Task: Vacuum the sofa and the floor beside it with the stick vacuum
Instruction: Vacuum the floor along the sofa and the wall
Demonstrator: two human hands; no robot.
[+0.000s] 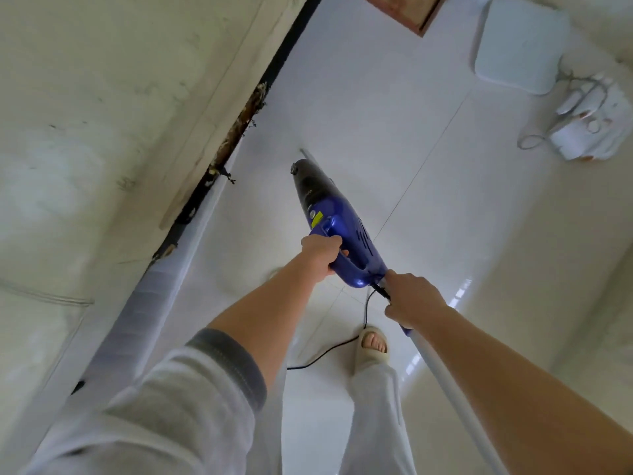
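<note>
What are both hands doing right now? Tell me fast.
Left hand: closed around the loop handle of the blue stick vacuum.
Right hand: closed around the vacuum's upper pole, by the black power cord.

I am looking down at a glossy white tiled floor (pixel 428 173) that is reflecting window light, with thin grout lines crossing it. A black power cord (pixel 329 353) is lying across the tiles near my foot in a cream slide sandal (pixel 371 351), which is standing flat on the floor. Farther off, a flat white square pad (pixel 520 46) is resting on the tiles, just beside a small white corded appliance (pixel 589 125), and the sofa's pale base (pixel 161 279) is running along the floor's left edge.
</note>
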